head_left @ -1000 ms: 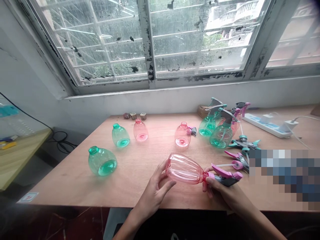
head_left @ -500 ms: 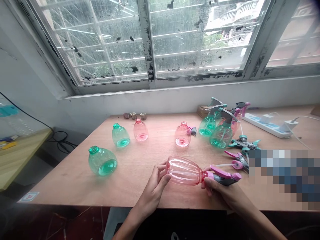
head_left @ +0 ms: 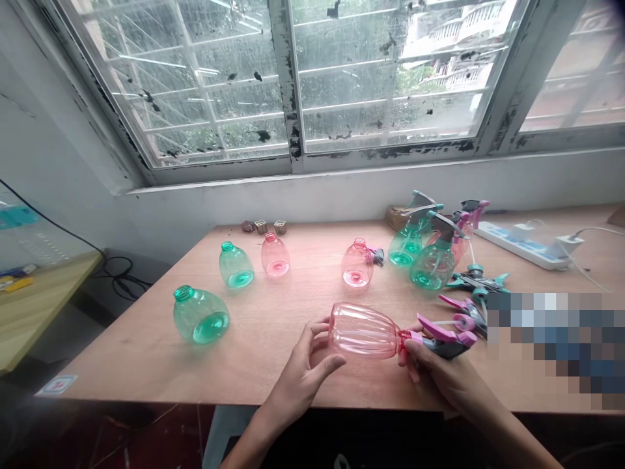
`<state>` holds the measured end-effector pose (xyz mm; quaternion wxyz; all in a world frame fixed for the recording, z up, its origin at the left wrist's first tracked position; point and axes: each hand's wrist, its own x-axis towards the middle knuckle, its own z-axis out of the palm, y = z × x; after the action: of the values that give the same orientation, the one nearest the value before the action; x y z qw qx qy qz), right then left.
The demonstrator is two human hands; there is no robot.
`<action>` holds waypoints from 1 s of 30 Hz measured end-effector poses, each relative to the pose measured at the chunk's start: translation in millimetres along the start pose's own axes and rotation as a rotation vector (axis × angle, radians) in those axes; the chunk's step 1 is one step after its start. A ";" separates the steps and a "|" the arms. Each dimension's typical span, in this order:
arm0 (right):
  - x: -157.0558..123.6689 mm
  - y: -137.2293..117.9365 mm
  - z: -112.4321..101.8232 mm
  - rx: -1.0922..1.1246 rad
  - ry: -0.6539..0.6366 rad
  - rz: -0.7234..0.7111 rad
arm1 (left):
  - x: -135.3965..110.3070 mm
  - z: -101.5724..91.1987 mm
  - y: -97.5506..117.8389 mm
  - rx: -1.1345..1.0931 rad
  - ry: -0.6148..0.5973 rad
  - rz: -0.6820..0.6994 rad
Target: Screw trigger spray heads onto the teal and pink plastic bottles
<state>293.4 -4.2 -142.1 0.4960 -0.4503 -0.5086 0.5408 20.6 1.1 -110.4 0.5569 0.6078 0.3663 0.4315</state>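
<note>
A clear pink spray bottle point(head_left: 365, 331) lies sideways in the air above the table's front part, its base to the left. My right hand point(head_left: 430, 361) is closed around the neck, at the pink collar of the grey and pink spray head point(head_left: 449, 339). At the base, my left hand point(head_left: 312, 361) is open, thumb stretched away from the plastic; its fingertips reach the far side of the base, and whether they touch cannot be made out. Beyond the held bottle stands an open-necked pink bottle point(head_left: 357, 264). Loose spray heads point(head_left: 471, 316) lie right of my right hand.
Green bottles point(head_left: 201, 316) point(head_left: 236, 266) and a pink bottle point(head_left: 276, 256) without heads stand at left. Several assembled spray bottles point(head_left: 433, 264) crowd the right back, near a white power strip point(head_left: 525, 246). Small blocks point(head_left: 260, 227) sit by the wall. The table's front edge runs below my hands.
My left thumb has lifted off the bottle and the left fingers have spread. The pink spray bottle has shifted slightly right with my right hand.
</note>
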 end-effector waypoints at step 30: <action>-9.6 -25.4 13.6 -0.229 -0.008 0.054 | -3.8 -2.4 2.7 0.009 0.111 -0.020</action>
<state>282.9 -15.4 -115.9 0.4245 -0.5153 -0.5569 0.4942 16.9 -1.9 -108.1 0.5374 0.5818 0.4046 0.4572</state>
